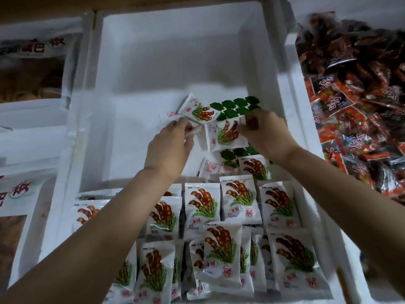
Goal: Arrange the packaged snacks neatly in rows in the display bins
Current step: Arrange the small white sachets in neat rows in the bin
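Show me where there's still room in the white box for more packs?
Bare: the foam bin's far floor, from its back wall to the right hand, and the strip beside the left hand. Crowded: the near end, packed with tamarind packets.

A strip of brown board (175,0) runs along the top edge of the view and shows again in the narrow gap between two white foam walls at the upper left. The light is dim and cool, with soft grey shadows. At the left edge stand foam boxes (32,119) holding large clear bags (32,69) printed with red characters. At the right edge another foam box (290,42) holds a heap of red and black packets (355,95).
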`<state>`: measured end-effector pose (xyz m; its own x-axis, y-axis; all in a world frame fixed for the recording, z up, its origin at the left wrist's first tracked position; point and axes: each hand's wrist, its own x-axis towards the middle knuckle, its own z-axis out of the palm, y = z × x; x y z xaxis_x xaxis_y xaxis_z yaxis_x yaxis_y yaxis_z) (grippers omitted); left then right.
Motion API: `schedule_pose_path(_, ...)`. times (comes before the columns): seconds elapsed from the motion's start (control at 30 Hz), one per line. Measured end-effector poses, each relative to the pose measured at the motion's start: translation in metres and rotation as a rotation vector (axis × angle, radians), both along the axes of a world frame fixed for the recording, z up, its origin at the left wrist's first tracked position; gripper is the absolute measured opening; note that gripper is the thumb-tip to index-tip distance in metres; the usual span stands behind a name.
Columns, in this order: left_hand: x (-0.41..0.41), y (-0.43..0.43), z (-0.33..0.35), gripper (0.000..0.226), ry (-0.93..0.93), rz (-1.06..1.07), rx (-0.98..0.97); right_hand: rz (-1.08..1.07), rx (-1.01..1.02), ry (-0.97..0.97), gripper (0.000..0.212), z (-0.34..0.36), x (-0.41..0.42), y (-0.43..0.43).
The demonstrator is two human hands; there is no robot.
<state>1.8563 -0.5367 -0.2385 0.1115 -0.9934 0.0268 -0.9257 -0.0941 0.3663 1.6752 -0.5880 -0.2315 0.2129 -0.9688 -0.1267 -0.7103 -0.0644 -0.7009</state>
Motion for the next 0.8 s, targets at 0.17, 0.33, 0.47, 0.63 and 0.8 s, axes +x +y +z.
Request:
schedule_pose_path(0.17,-0.016,0.01,0.021,0.029,0.242,0.139,-0.112,-0.098,0.007,-0.224,0.01,0.015,-0.021,0.02)
schedule_pose_path(0.33,-0.038,0.022,0.036,0.005,0.6,0.12,-0.085,-0.061,-0.02,-0.32,0.008,0.028,-0.046,0.037)
schedule_pose_path(0.47,-0.048,0.033,0.042,0.018,0.663,0.094,-0.1,0.141,-0.095,-0.201,0.011,0.039,-0.07,0.041)
schedule_pose_path(0.63,-0.051,0.044,0.044,0.028,0.651,0.076,-0.103,0.381,-0.085,0.176,0.007,0.029,-0.08,0.054)
schedule_pose_path(0.8,-0.054,0.054,0.045,0.018,0.627,0.068,-0.075,0.412,-0.168,0.343,0.019,0.02,-0.077,0.066)
